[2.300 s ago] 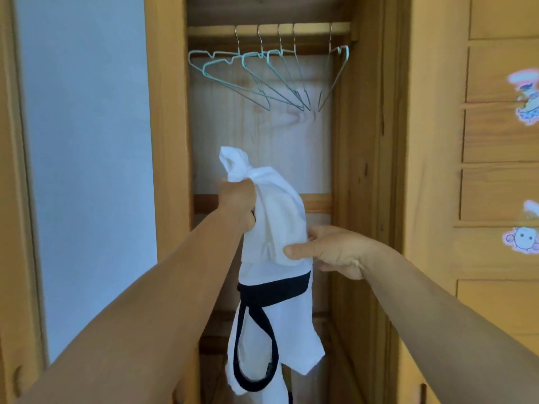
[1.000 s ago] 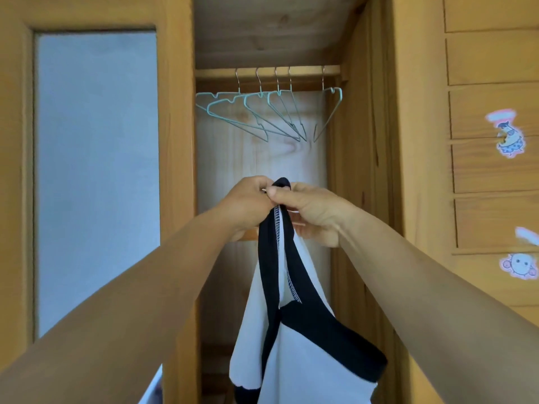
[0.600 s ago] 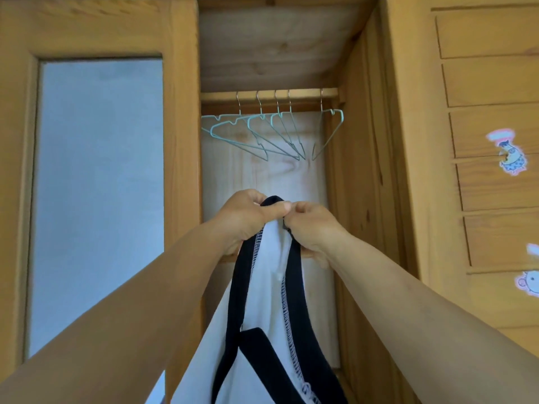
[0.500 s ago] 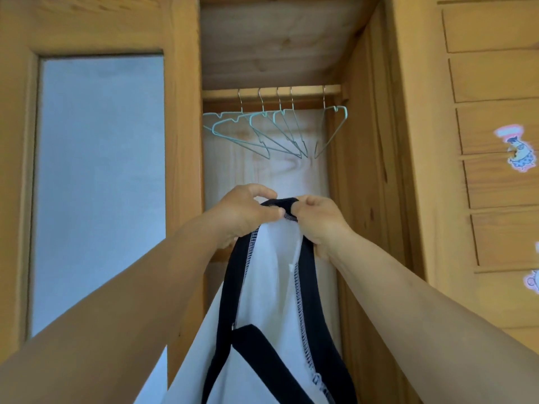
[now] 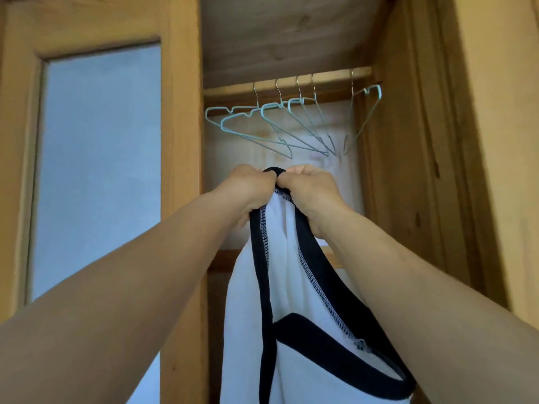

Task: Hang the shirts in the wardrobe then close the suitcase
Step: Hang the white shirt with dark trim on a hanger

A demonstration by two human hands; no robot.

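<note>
Wooden wardrobe (image 5: 408, 141) open ahead, pale back panel, plank ceiling. Rail (image 5: 287, 86) runs across the top of the opening; five pale blue wire hangers (image 5: 264, 128) hook on it, four bunched toward the left, one apart at the right end, all bare. Left of the opening: door (image 5: 178, 112) with a frosted pane (image 5: 99, 170). Shirt (image 5: 280, 287), white with black trim, held up in front of the opening, below the hangers and not touching them; its body hangs down out of view. Left hand (image 5: 248, 191) and right hand (image 5: 309, 189) side by side, knuckles nearly touching, fingers curled tight round the black trim at its top loop. Suitcase not in view.
</note>
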